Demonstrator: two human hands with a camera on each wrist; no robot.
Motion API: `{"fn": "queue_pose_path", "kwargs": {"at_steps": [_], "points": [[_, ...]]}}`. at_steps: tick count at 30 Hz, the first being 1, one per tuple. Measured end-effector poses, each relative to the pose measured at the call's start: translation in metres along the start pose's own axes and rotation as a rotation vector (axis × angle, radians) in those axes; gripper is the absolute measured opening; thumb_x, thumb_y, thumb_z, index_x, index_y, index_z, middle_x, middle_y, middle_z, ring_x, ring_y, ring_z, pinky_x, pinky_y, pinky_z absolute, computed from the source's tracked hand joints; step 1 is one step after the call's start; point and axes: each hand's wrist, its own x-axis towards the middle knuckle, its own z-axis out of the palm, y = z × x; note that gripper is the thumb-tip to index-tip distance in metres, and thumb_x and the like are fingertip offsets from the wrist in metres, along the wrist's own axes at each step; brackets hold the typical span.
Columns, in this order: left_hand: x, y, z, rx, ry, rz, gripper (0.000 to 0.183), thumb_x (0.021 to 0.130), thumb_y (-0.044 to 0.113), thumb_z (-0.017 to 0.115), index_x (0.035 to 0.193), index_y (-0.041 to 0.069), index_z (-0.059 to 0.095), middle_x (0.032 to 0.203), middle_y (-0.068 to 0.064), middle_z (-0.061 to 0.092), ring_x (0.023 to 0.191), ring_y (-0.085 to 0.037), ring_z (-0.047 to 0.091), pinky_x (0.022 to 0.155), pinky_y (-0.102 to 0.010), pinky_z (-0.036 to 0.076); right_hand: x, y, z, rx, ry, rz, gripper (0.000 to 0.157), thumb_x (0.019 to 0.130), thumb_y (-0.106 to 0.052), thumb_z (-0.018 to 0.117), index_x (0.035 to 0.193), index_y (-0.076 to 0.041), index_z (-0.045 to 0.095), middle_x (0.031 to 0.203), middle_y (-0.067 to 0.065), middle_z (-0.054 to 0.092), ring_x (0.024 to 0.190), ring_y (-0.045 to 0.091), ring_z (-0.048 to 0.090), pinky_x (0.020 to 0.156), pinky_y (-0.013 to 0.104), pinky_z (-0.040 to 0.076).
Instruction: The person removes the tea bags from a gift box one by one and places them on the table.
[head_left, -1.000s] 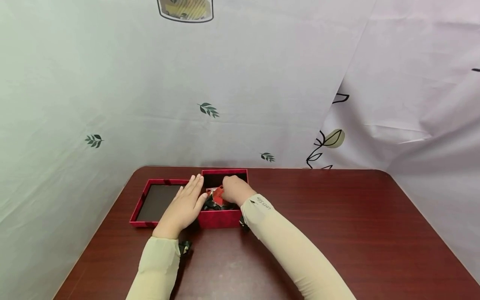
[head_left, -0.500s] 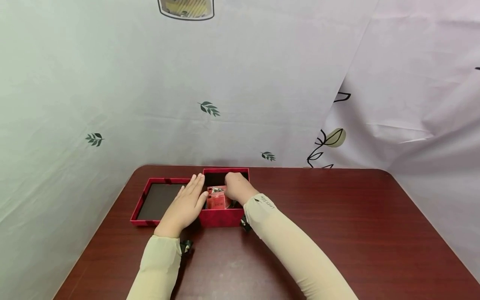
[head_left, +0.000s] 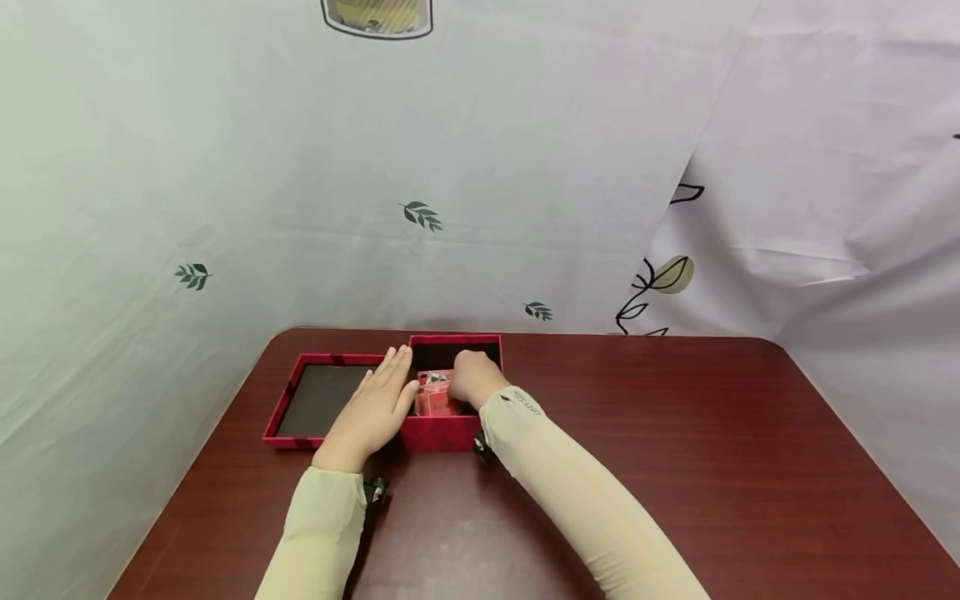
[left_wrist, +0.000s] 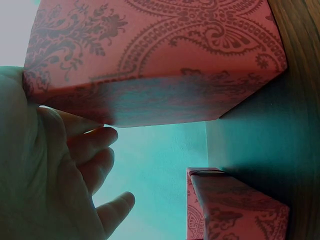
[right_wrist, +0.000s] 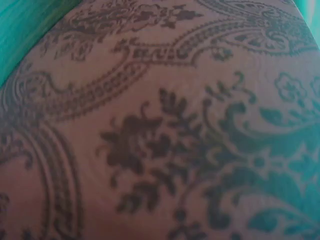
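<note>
A red patterned box (head_left: pixel 438 434) stands without its cover on the table, dark inside. In it lie flat red packets (head_left: pixel 435 403), partly see-through with white and dark print. My left hand (head_left: pixel 367 414) lies along the box's left wall, fingers stretched and together; the left wrist view shows the palm beside the box's patterned side (left_wrist: pixel 200 40). The right hand (head_left: pixel 474 379) reaches down into the box at the packets' right edge. Its fingertips are hidden below the knuckles, so I cannot tell whether they pinch a packet. The right wrist view is filled by the box's patterned outer wall (right_wrist: pixel 150 140).
A shallow red lid (head_left: pixel 283 408) with a dark inside lies to the left of the box, partly behind the left hand. The brown wooden table (head_left: pixel 660 450) reaches far to the right. A pale printed cloth (head_left: pixel 525 167) hangs behind the table.
A red packet that stood tilted by my right hand now lies flatter in the box, covering the dark items below. The right hand has shifted slightly; the left has stayed at the box wall.
</note>
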Motion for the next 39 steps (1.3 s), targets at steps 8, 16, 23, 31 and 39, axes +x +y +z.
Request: {"fn": "queue_pose_path", "kwargs": {"at_steps": [8, 16, 23, 31, 39], "points": [[0.001, 0.001, 0.0, -0.004, -0.002, 0.005, 0.063, 0.108, 0.031, 0.046, 0.16, 0.002, 0.025, 0.166, -0.016, 0.024, 0.154, -0.034, 0.016, 0.121, -0.061, 0.018, -0.002, 0.002, 0.002, 0.091, 0.016, 0.017, 0.038, 0.084, 0.0, 0.07, 0.055, -0.012, 0.048, 0.047, -0.001, 0.036, 0.041, 0.014, 0.041, 0.041, 0.026, 0.037], [0.002, 0.002, -0.001, -0.004, -0.005, 0.003, 0.062, 0.108, 0.031, 0.045, 0.16, 0.001, 0.026, 0.166, -0.015, 0.023, 0.155, -0.033, 0.015, 0.121, -0.061, 0.018, -0.007, 0.003, 0.0, 0.122, 0.049, -0.009, 0.036, 0.084, -0.002, 0.071, 0.059, -0.011, 0.047, 0.054, 0.0, 0.037, 0.049, 0.016, 0.038, 0.047, 0.026, 0.036], [0.001, 0.002, -0.001, -0.005, -0.012, 0.006, 0.062, 0.109, 0.03, 0.045, 0.16, 0.001, 0.025, 0.166, -0.015, 0.022, 0.154, -0.033, 0.016, 0.121, -0.061, 0.017, -0.012, 0.003, -0.001, 0.266, 0.048, -0.021, 0.042, 0.087, 0.0, 0.072, 0.058, -0.012, 0.044, 0.052, -0.001, 0.044, 0.045, 0.013, 0.045, 0.045, 0.025, 0.037], [0.001, 0.001, -0.003, -0.014, -0.013, 0.002, 0.061, 0.109, 0.03, 0.044, 0.16, 0.001, 0.025, 0.166, -0.015, 0.023, 0.154, -0.034, 0.016, 0.121, -0.061, 0.017, -0.022, 0.007, 0.002, 0.473, 0.109, -0.08, 0.013, 0.087, 0.003, 0.069, 0.098, -0.001, 0.064, 0.078, 0.009, 0.064, 0.059, 0.024, 0.067, 0.055, 0.03, 0.055], [0.0, 0.0, -0.001, -0.023, -0.023, -0.001, 0.062, 0.109, 0.031, 0.042, 0.161, 0.002, 0.023, 0.166, -0.015, 0.023, 0.155, -0.033, 0.015, 0.121, -0.06, 0.016, -0.036, 0.011, 0.001, 0.541, 0.195, -0.118, 0.021, 0.092, -0.001, 0.065, 0.113, -0.003, 0.064, 0.083, 0.007, 0.066, 0.063, 0.025, 0.067, 0.059, 0.031, 0.059]]}}
